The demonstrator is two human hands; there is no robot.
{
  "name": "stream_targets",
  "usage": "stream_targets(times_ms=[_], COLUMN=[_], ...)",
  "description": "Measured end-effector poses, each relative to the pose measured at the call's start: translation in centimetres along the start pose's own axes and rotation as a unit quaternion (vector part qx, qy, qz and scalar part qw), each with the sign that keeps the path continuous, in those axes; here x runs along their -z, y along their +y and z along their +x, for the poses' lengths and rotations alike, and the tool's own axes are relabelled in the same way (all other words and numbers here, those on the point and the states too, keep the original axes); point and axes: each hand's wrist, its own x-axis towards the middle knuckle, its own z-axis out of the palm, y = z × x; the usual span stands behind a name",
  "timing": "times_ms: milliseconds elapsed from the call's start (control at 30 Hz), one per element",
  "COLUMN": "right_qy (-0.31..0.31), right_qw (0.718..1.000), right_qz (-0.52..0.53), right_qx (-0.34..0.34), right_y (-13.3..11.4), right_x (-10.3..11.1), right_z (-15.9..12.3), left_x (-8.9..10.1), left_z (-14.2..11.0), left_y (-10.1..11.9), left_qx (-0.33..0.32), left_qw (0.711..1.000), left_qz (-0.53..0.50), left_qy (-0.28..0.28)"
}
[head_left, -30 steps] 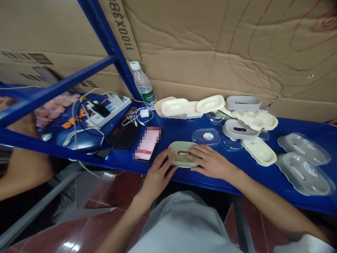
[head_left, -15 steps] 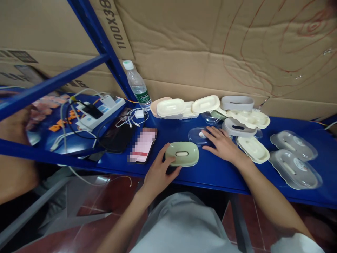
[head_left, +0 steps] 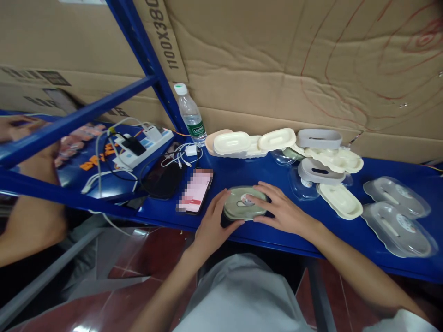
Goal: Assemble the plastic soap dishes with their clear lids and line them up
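Note:
A pale green oval soap box (head_left: 238, 210) lies on the blue shelf (head_left: 263, 235) near its front edge, now with a clear plastic lid (head_left: 246, 199) on top of it. My left hand (head_left: 213, 225) curls round the box's left end. My right hand (head_left: 279, 208) rests on the lid's right side, fingers pressing it down onto the box.
Cream, grey and clear oval box parts (head_left: 320, 159) lie scattered behind and to the right. A phone (head_left: 195, 190), a dark phone (head_left: 162, 180), cables, a power strip (head_left: 143, 145) and a water bottle (head_left: 190, 114) are at the left. Cardboard lines the back. Another person's arm (head_left: 29, 221) is at far left.
My right hand reached back to a clear lid, brought it forward and set it on the green box. My left hand stayed on the box's left end.

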Motion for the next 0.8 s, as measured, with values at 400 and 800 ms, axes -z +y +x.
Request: stream_targets(times_ms=[400, 800], right_qy=[-0.019, -0.049], right_qw=[0.999, 0.998], right_qz=[0.015, 0.031], right_qx=[0.029, -0.002], right_y=[-0.1, 0.25], right_x=[0.28, -0.03], right_z=[0.23, -0.2], left_x=[0.55, 0.69], left_z=[-0.01, 0.0], left_y=[-0.29, 0.09], left_qx=[0.0, 0.017], left_qw=[1.0, 0.999], left_qz=[-0.022, -0.036], left_qy=[-0.022, -0.037])
